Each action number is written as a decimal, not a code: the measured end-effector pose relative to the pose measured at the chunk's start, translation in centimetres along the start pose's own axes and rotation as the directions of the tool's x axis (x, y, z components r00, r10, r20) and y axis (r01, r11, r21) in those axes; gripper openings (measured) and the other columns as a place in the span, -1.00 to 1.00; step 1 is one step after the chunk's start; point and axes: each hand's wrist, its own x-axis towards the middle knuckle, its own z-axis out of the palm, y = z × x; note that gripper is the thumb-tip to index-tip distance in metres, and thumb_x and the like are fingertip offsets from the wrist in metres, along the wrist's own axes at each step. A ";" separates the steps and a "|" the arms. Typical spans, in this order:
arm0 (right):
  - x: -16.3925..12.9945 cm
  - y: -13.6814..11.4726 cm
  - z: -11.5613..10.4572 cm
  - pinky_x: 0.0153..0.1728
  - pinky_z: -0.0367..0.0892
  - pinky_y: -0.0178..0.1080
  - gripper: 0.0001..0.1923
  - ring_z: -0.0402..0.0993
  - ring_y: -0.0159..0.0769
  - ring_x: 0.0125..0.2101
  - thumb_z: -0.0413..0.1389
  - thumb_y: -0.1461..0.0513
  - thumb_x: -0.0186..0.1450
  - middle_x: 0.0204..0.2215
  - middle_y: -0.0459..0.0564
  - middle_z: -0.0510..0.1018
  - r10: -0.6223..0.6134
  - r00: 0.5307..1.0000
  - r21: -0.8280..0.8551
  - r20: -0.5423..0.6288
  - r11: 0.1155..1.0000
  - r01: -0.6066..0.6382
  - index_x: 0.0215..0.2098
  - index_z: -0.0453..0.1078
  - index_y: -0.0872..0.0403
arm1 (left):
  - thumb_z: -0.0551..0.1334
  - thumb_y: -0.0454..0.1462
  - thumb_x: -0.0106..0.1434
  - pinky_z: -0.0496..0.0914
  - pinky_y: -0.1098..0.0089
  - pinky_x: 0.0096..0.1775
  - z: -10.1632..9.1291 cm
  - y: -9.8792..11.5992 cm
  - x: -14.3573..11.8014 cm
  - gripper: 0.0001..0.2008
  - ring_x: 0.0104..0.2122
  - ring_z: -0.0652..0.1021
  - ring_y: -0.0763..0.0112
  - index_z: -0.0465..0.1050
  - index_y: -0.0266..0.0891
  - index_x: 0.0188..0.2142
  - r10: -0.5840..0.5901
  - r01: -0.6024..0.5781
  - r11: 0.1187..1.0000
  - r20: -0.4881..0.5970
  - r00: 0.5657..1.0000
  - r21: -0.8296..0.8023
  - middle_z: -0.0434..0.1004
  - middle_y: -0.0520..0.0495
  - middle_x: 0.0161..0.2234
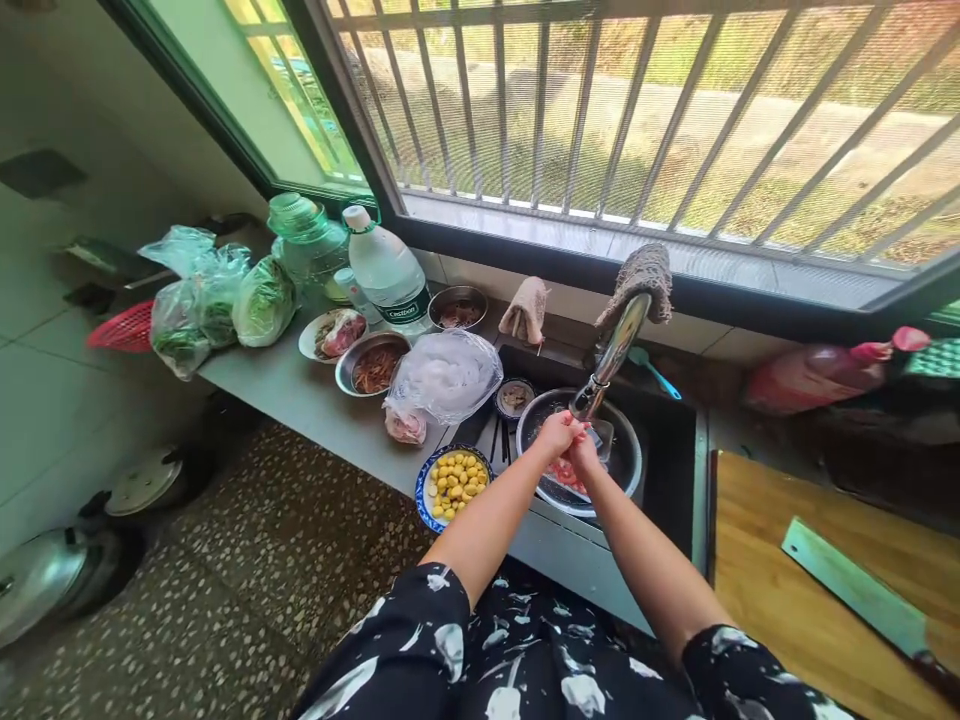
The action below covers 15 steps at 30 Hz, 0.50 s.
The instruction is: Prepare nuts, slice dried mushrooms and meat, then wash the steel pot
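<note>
Both of my hands meet just below the mouth of the chrome faucet (609,360). My left hand (559,436) and my right hand (583,452) press against each other with fingers drawn in; whatever may lie between them is hidden. Beneath them, a round metal basin (636,470) stands in the dark sink (671,440). Pinkish-red pieces, looking like raw meat (564,474), lie in the basin, partly covered by my hands. A clear, box-like object (602,436) shows beside my right hand. Left of the basin sits a small bowl (515,398) with pale bits.
A blue-rimmed plate (424,500) of yellow pieces stands near my left forearm. Farther left are a plastic-wrapped bowl (448,375), a bowl of brown strips (373,365), a large water bottle (386,265) and bagged greens (199,310). At right, a cleaver (855,585) lies on a wooden board (757,600).
</note>
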 end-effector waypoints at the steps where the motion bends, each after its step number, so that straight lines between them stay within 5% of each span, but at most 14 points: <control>1: 0.1 0.3 -0.3 -0.54 0.27 -0.30 -0.67 0.33 -0.34 -0.58 -0.14 0.05 0.15 -0.58 0.00 0.44 0.010 1.000 -0.022 -0.014 1.000 -0.010 -0.37 0.30 0.11 | 0.15 -0.37 0.03 0.25 0.54 -0.49 0.1 -0.1 0.0 -0.89 -0.63 0.34 0.59 0.43 -0.35 -0.44 -0.011 0.011 1.000 0.001 1.000 -0.001 0.39 0.04 -0.61; 5: 0.5 1.0 -2.3 -0.52 0.23 -0.33 -0.77 0.29 -0.37 -0.58 -0.05 0.14 0.09 -0.61 -0.01 0.43 0.035 0.999 -0.123 -0.031 0.992 -0.039 -0.54 0.31 0.14 | 0.17 -0.39 -0.02 0.27 0.54 -0.49 0.4 0.0 0.2 -0.93 -0.61 0.37 0.58 0.41 -0.35 -0.49 -0.046 0.040 0.991 -0.045 0.998 -0.129 0.43 0.01 -0.60; 9: 1.5 0.7 -5.4 -0.48 0.21 -0.37 -0.84 0.29 -0.39 -0.56 0.05 0.18 0.00 -0.64 -0.08 0.42 0.010 1.000 -0.240 0.005 0.971 -0.009 -0.61 0.34 0.12 | 0.17 -0.49 -0.08 0.32 0.51 -0.42 0.2 0.4 0.1 -0.89 -0.57 0.42 0.57 0.37 -0.37 -0.49 -0.055 0.080 0.914 0.074 0.996 -0.398 0.44 -0.03 -0.57; 15: 6.8 -2.9 -9.8 -0.46 0.21 -0.37 -0.83 0.32 -0.37 -0.51 0.07 0.20 0.03 -0.62 -0.05 0.42 -0.097 0.995 -0.402 -0.040 0.913 0.072 -0.65 0.30 0.12 | 0.30 -0.54 -0.22 0.34 0.47 -0.34 -0.7 -0.2 -0.2 -0.72 -0.50 0.48 0.53 0.32 -0.37 -0.46 -0.062 0.078 0.882 0.049 0.997 -0.464 0.46 -0.04 -0.53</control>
